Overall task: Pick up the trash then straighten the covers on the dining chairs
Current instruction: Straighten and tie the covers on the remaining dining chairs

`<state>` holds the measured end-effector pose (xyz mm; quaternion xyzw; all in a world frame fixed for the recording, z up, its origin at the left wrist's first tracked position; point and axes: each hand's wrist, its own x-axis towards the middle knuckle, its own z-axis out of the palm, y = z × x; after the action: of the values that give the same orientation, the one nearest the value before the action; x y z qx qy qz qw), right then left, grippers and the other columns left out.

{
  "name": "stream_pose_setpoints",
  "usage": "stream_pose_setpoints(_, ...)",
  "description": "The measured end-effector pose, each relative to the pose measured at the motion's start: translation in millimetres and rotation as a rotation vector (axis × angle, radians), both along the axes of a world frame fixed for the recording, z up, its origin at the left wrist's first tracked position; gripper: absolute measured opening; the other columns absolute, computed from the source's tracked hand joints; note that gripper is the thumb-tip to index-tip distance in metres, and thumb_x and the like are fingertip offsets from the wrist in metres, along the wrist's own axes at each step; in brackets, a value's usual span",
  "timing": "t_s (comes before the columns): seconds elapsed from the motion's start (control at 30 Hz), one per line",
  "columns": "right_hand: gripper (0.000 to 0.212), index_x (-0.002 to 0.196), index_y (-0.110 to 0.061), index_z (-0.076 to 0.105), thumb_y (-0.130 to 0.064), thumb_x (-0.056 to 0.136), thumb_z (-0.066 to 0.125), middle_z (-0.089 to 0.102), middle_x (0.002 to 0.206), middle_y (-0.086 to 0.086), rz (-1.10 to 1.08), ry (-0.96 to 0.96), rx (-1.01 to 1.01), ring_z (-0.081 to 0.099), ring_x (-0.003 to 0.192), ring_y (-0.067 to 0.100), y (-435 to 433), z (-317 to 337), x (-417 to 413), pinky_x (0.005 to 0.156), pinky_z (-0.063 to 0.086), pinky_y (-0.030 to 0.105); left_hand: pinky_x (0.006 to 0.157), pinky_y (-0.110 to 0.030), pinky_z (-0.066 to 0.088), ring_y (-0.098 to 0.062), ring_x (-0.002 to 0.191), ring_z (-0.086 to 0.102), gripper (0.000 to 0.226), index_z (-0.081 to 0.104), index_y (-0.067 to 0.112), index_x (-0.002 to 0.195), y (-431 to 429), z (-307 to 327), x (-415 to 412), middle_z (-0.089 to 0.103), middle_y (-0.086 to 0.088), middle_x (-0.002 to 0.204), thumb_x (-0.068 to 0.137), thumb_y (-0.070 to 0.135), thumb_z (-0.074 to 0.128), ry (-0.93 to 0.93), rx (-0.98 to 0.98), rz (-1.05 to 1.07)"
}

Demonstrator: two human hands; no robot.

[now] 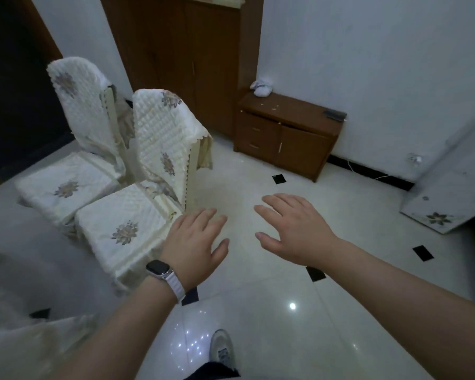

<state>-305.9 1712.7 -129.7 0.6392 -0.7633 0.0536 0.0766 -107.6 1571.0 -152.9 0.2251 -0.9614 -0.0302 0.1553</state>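
Observation:
Two dining chairs stand side by side at the left, each under a cream quilted cover with flower motifs. The nearer chair's back cover (165,138) hangs crooked, bunched toward its right side. The farther chair's back cover (77,102) sags to the left and bares the frame. The seat covers (118,231) lie flat. My left hand (195,242), with a watch on its wrist, hovers with straight fingers just right of the nearer seat. My right hand (291,229) is spread above the floor. Both hold nothing. No trash shows on the floor.
A low brown cabinet (285,133) stands against the back wall with a white crumpled bundle (261,87) and a dark flat object (335,115) on it. A tall wooden wardrobe (184,56) is behind the chairs. A covered table corner (444,204) juts in at right. My shoe (222,349) is below.

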Motion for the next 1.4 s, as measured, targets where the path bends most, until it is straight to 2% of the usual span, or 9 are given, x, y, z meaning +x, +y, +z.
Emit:
stream_pose_setpoints(0.27,0.054,0.129,-0.021,0.057,-0.055,0.089,0.046,0.057,0.131,0.004,-0.03,-0.032,-0.048,0.051,0.122,0.025,-93,1,-47,0.101,0.038,0.039,0.093,-0.043,0.046,-0.031,0.11,0.058,0.042,0.065,0.015,0.117,-105,2,-50,0.063,-0.011,0.121,0.085,0.04,0.053,0.041,-0.024,-0.029)
stream_pose_setpoints(0.5,0.054,0.131,-0.024,0.055,-0.057,0.09,0.045,0.055,0.135,0.001,-0.013,-0.04,-0.028,0.048,0.124,0.023,-159,-2,-113,0.102,0.035,0.037,0.093,-0.044,0.047,-0.03,0.111,0.058,0.043,0.064,0.017,0.118,-162,3,-106,0.063,-0.009,0.122,0.085,0.042,0.051,-0.011,-0.008,0.019)
stream_pose_setpoints(0.67,0.053,0.13,-0.024,0.056,-0.056,0.088,0.048,0.056,0.134,0.001,0.051,-0.081,-0.043,0.05,0.122,0.022,-216,-13,-180,0.1,0.039,0.037,0.092,-0.044,0.047,-0.029,0.111,0.058,0.043,0.063,0.019,0.118,-205,3,-163,0.062,-0.007,0.123,0.085,0.043,0.049,-0.034,-0.019,0.101)
stream_pose_setpoints(0.83,0.053,0.129,-0.024,0.056,-0.056,0.088,0.048,0.056,0.133,0.001,0.146,-0.113,-0.029,0.049,0.122,0.021,-268,-14,-263,0.1,0.034,0.034,0.092,-0.042,0.047,-0.027,0.111,0.058,0.042,0.065,0.021,0.115,-236,13,-240,0.063,-0.005,0.123,0.084,0.044,0.049,-0.065,-0.034,0.186)
stream_pose_setpoints(1.03,0.054,0.13,-0.021,0.056,-0.055,0.089,0.045,0.055,0.135,0.003,0.257,-0.138,-0.02,0.049,0.123,0.024,-320,-10,-357,0.101,0.037,0.037,0.089,-0.04,0.047,-0.026,0.107,0.058,0.044,0.065,0.018,0.115,-270,23,-323,0.064,-0.006,0.12,0.083,0.043,0.048,-0.072,-0.05,0.289)
stream_pose_setpoints(1.23,0.054,0.129,-0.021,0.057,-0.055,0.089,0.046,0.056,0.133,0.004,0.293,-0.189,-0.028,0.051,0.121,0.025,-375,-15,-402,0.1,0.04,0.038,0.093,-0.041,0.046,-0.025,0.113,0.056,0.044,0.063,0.02,0.119,-315,23,-355,0.061,-0.005,0.127,0.085,0.045,0.047,-0.115,-0.015,0.395)
stream_pose_setpoints(1.4,0.056,0.129,-0.021,0.057,-0.056,0.088,0.042,0.057,0.133,0.005,0.341,-0.212,-0.004,0.052,0.121,0.025,-440,-19,-419,0.099,0.04,0.038,0.093,-0.045,0.046,-0.029,0.114,0.055,0.046,0.059,0.02,0.123,-369,13,-366,0.061,-0.008,0.127,0.084,0.043,0.05,-0.074,0.013,0.517)
